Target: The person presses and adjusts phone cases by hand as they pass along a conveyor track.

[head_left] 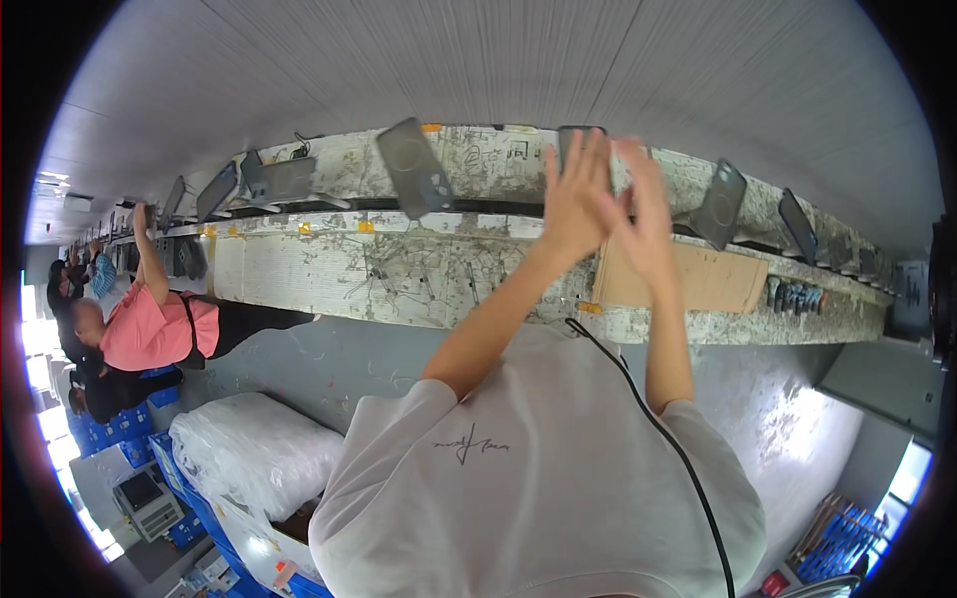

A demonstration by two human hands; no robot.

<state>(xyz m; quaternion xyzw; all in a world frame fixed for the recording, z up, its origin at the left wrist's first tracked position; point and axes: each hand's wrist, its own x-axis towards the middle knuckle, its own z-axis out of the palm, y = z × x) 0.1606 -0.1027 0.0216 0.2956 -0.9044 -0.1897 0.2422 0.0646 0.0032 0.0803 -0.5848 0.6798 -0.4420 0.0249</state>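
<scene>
— Fingers? Left hand has them straight and together, flat against a dark rectangular phone case; right hand likewise, beside it.

— Why there? The case stands propped on the worn grey conveyor ledge, among others.

Two hands, the left hand and the right hand, raised at the long counter. Phone cases propped along its rail: at least seven in view, among them one dark case left of the hands and one right of them. One cardboard sheet. One white plastic-wrapped bundle. One black cable. Other people at the far left: at least two.
</scene>
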